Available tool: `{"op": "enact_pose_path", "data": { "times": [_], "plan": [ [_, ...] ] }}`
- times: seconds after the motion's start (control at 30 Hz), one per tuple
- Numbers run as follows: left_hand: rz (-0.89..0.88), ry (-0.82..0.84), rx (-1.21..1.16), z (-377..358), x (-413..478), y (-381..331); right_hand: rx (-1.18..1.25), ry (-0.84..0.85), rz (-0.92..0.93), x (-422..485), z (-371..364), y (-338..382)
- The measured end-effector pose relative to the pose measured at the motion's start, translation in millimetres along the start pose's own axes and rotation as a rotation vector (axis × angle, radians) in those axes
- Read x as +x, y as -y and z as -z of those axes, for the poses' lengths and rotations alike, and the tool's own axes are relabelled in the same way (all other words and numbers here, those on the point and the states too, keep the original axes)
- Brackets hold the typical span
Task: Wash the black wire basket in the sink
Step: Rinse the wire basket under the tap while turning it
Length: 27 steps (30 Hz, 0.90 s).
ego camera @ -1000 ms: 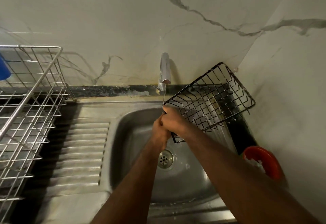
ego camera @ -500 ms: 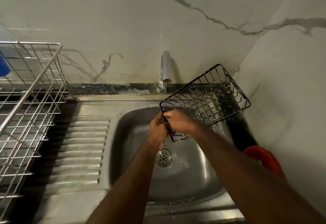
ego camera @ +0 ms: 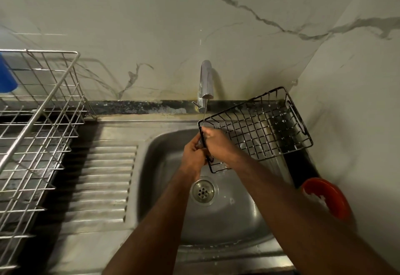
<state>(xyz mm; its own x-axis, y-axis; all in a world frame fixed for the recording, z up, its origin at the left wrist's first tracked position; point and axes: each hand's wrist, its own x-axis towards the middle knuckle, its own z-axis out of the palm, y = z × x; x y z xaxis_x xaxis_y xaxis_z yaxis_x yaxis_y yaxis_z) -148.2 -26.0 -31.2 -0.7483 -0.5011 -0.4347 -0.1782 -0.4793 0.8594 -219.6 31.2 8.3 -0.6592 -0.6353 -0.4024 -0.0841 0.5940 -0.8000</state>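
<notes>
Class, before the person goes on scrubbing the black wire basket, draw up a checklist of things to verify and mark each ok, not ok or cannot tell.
1. Water running: a thin stream falls from the tap onto the basket's near-left corner. Ok.
2. Grip: the right hand and the left hand both hold the black wire basket at its left end. Ok.
3. Basket over the sink: only its left end; the right end hangs over the counter. Not ok.
4. Drain unblocked: nothing covers it. Ok.
5. Suds rinsed off: white flecks remain on the wires. Not ok.
6. Sponge in hand: cannot tell.
</notes>
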Motion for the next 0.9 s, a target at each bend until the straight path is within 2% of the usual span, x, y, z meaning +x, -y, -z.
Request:
{"op": "enact_pose_path", "data": {
  "times": [0.17,0.33,0.53,0.67,0.83,0.9],
  "plan": [
    [-0.040,0.012,0.035,7,3,-9,-0.031,0.076,0.053,-8,6,1],
    [-0.006,-0.029,0.036,17,10,-5,-0.230,0.176,0.062,-18,13,-11],
    [0.021,-0.007,0.040,12,11,-6,-0.091,0.044,0.000,2,13,-14],
    [0.019,0.034,0.034,5,11,-6,-0.020,0.040,-0.031,14,8,-1],
    [-0.015,-0.001,0.022,14,18,-4,-0.248,0.270,0.061,7,12,-7],
    [-0.008,-0.012,0.011,17,18,-2,-0.325,0.305,0.055,9,13,-15]
  ]
}}
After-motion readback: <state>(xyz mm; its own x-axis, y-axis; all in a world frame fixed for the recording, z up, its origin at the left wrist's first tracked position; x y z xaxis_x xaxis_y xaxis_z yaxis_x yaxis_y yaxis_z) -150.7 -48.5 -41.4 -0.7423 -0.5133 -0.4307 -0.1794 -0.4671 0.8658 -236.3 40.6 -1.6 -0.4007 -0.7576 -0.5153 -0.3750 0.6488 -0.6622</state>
